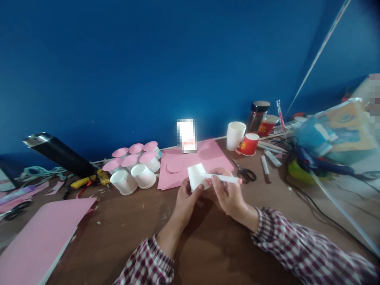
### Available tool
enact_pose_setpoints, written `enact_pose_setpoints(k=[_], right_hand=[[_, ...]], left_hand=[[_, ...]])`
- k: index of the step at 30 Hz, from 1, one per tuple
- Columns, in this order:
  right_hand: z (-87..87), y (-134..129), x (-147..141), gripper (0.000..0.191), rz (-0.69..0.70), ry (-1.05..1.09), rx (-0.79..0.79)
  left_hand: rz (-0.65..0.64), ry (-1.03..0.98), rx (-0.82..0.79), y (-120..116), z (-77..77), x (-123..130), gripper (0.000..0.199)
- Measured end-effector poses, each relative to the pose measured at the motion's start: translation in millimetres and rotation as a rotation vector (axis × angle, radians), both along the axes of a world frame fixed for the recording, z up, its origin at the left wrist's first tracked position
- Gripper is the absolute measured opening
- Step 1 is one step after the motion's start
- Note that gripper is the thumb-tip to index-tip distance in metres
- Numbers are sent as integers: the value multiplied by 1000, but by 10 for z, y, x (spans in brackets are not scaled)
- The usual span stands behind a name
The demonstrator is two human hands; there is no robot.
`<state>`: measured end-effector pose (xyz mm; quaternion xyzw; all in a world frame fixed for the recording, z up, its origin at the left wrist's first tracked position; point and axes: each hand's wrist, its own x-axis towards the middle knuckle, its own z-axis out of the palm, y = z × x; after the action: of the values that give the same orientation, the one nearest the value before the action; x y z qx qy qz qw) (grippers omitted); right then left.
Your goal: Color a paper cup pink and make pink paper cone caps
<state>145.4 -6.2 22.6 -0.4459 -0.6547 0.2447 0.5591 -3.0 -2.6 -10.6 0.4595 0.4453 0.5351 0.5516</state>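
Nearest to where I stand, two checked sleeves [297, 237] cross the front of the brown table [118, 245]; steadying the forearms against its surface would help keep the line even. Beyond the cuffs, the left hand [184, 201] is partly closed, its thumb on the near side and its fingers curled round a white cup [196, 177]. This grip should stay firm enough to stop the wall rolling, yet light enough not to dent it. The right hand [230, 194] is closed in a writing pinch on a white, pink-ended marker [227, 179], which points leftward at the cup; whether the tip touches cannot be told from here. For a clean mark, short strokes and a slow turn of the cup by the left fingers seem best. The cup is held tilted above the table, just in front of the pink paper [166, 183]. Scissors [248, 174] lie to the right of the paper; cups topped with pink discs [130, 160] stand to the left. The blue wall [118, 63] rises behind.
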Motion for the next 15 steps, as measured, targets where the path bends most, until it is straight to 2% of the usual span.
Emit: enact_pose_setpoints(k=[15], right_hand=[[-20, 30, 4, 14, 4, 19, -12]], left_hand=[[3, 93, 27, 5, 15, -5, 47]])
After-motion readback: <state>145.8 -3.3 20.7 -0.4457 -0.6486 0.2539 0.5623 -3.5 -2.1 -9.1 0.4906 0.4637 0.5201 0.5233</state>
